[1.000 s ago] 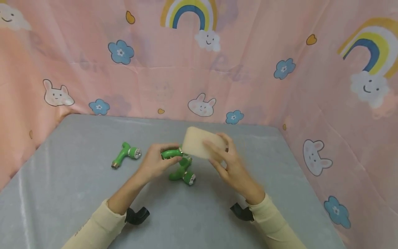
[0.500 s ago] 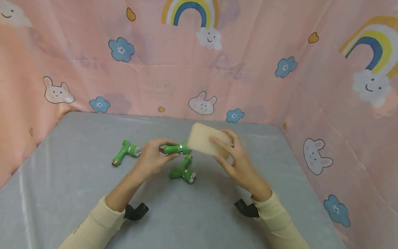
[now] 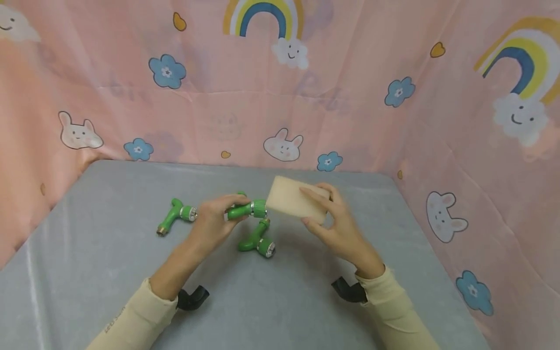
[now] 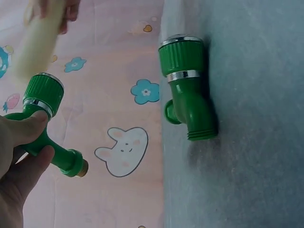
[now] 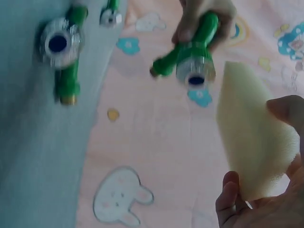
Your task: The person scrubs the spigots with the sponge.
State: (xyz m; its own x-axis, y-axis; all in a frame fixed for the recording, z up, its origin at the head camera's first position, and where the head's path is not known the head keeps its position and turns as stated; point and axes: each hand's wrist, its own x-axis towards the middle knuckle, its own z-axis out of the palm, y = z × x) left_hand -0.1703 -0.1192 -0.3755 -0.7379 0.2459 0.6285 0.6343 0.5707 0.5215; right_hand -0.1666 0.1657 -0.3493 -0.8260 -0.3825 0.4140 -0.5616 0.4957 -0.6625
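My left hand [image 3: 215,216] grips a green tap [image 3: 249,209] above the table. In the left wrist view its ribbed collar points up toward the sponge, and a brass threaded end sticks out below the thumb. A cream-coloured sponge [image 3: 295,198] is held between the fingers and thumb of my right hand [image 3: 341,228]. The sponge's left edge is right at the tap's collar in the head view; the right wrist view shows the tap's round, clear-rimmed face [image 5: 195,76] beside the sponge. Below the hands, a second green tap [image 3: 257,240] lies on the table.
A third green tap [image 3: 176,217] lies on the grey table [image 3: 271,311], left of my left hand. Black curved pieces [image 3: 192,298] show at both sleeves. A pink printed curtain [image 3: 218,107] stands behind and beside the table.
The sponge and right hand have shifted slightly right over the last second. The held tap has turned in the left hand, bringing its collar into view beside the sponge.
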